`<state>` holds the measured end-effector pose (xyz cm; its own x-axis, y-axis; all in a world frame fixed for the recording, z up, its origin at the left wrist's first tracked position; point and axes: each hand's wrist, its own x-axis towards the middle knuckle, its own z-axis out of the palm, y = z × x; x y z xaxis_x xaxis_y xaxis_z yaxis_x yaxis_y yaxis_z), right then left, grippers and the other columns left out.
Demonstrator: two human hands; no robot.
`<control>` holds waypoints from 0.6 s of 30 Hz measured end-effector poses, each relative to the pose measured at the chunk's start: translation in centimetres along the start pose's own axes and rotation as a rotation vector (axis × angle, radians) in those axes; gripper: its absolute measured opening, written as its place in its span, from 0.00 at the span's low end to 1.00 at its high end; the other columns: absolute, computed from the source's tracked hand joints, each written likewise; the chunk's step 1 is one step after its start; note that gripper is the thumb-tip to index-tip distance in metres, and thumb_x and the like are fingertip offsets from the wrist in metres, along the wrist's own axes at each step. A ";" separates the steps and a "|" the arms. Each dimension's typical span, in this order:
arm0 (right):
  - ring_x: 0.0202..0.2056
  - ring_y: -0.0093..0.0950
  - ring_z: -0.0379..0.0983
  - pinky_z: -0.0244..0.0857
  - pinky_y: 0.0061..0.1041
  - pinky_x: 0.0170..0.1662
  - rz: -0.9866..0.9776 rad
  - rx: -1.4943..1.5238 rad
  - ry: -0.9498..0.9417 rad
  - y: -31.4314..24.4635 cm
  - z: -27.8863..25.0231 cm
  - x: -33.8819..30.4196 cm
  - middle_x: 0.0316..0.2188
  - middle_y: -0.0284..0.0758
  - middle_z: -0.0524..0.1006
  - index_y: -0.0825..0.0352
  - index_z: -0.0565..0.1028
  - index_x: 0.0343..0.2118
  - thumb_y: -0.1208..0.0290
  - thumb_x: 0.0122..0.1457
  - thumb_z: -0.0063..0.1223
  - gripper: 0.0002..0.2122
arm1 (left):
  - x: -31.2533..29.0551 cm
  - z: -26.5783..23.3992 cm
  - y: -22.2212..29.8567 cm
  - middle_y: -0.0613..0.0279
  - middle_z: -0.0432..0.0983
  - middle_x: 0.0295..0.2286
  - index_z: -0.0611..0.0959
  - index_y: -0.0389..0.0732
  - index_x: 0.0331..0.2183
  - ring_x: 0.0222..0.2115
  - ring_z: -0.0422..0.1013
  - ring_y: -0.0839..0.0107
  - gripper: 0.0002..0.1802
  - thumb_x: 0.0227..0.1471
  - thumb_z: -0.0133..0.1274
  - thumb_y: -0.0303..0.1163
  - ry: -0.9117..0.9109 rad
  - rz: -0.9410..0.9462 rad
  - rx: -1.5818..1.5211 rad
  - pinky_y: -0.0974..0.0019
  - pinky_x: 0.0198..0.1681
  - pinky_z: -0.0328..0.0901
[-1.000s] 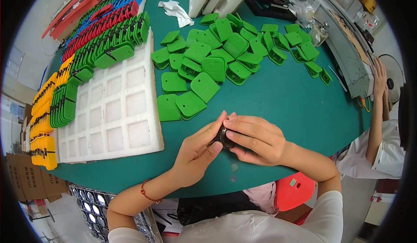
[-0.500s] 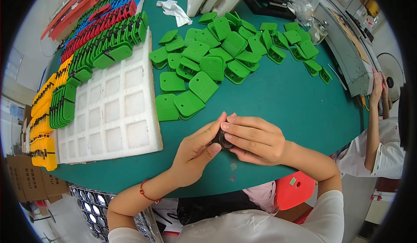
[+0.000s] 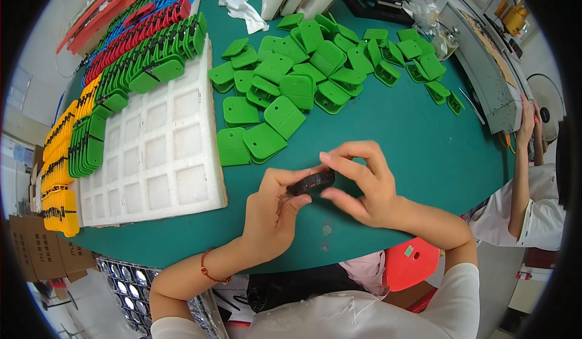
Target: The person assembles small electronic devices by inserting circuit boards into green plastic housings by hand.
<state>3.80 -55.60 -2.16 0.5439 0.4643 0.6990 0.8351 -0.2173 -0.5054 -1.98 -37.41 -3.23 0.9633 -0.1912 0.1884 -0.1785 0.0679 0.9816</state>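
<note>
A small round black part [image 3: 312, 182], thick like a disc and seen nearly edge-on, is pinched between the thumb and fingers of my left hand [image 3: 267, 212]. My right hand [image 3: 374, 187] is just to its right with thumb and fingers spread. Its index fingertip lies close to the part's upper edge; whether it touches I cannot tell. Beyond my hands, many loose green folded plastic pieces [image 3: 285, 118], each with a small hole, lie heaped on the green tabletop [image 3: 412, 151].
At left, a white foam tray [image 3: 176, 187] with square pockets carries rows of green, red, blue and yellow pieces [image 3: 59, 212] with black parts. A white cloth [image 3: 242, 12] lies at the back. A grey machine [image 3: 479, 66] stands right, beside another person's hand [image 3: 527, 124].
My right fingers have opened and lifted away from the black part. It now shows edge-on in my left hand, where both hands wrapped it before.
</note>
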 end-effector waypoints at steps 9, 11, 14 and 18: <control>0.28 0.33 0.69 0.65 0.27 0.31 -0.046 0.103 -0.138 0.3 -0.1 0.1 0.29 0.37 0.73 0.70 0.73 0.37 0.75 0.42 0.62 0.16 | 0.5 -0.1 -0.1 0.53 0.69 0.28 0.71 0.32 0.35 0.29 0.69 0.61 0.15 0.42 0.57 0.18 0.066 0.364 0.388 0.67 0.31 0.67; 0.28 0.33 0.70 0.65 0.27 0.30 -0.041 0.148 -0.155 0.6 0.0 -0.1 0.29 0.38 0.73 0.71 0.73 0.36 0.76 0.43 0.62 0.16 | 0.6 -0.2 -0.3 0.53 0.69 0.28 0.71 0.32 0.34 0.28 0.69 0.62 0.16 0.41 0.58 0.18 0.052 0.411 0.424 0.67 0.30 0.67; 0.28 0.33 0.70 0.65 0.27 0.30 -0.050 0.209 -0.181 0.9 0.0 -0.2 0.29 0.38 0.73 0.71 0.73 0.36 0.76 0.43 0.62 0.15 | 0.7 -0.3 0.1 0.54 0.68 0.26 0.72 0.32 0.32 0.26 0.69 0.62 0.15 0.40 0.59 0.19 0.047 0.424 0.451 0.68 0.27 0.66; 0.27 0.33 0.70 0.65 0.26 0.29 -0.080 0.317 -0.195 0.9 0.0 -0.1 0.29 0.38 0.73 0.73 0.74 0.34 0.76 0.44 0.62 0.14 | 0.5 -0.2 0.4 0.54 0.68 0.24 0.73 0.31 0.32 0.23 0.68 0.64 0.14 0.41 0.59 0.19 0.027 0.490 0.487 0.69 0.23 0.66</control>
<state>4.47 -55.88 -2.69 0.4268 0.6305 0.6483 0.7905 0.0880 -0.6061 -1.51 -37.29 -2.77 0.7520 -0.2256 0.6194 -0.6582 -0.3082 0.6869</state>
